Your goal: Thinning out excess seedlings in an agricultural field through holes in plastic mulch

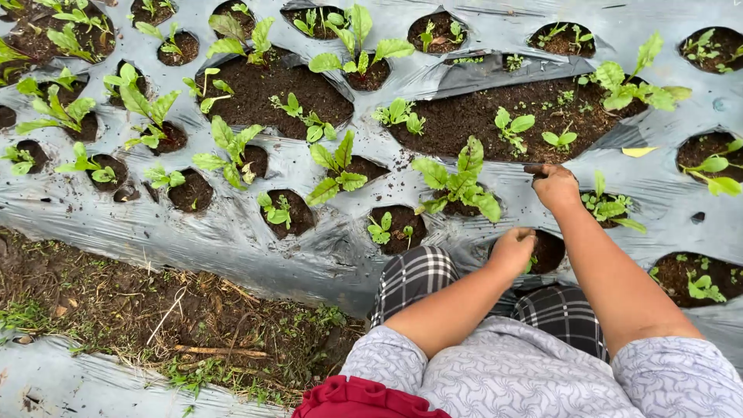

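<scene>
Crouching over the raised bed, I had my left hand (513, 249) curled into a fist at the soil hole (551, 251) at five o'clock, though whether it pinched anything I could not tell; my right hand (555, 186) was clenched too, at three o'clock, knuckles on the silver plastic mulch (232, 224), beside a leafy seedling (460, 182); its grasp stayed hidden.

My left hand (512, 249) is closed over a small green seedling (530, 265) at the rim of a round planting hole (551, 251) in the silver plastic mulch (232, 232). My right hand (554, 186) pinches something dark just beyond, beside the torn opening (480, 116).
</scene>
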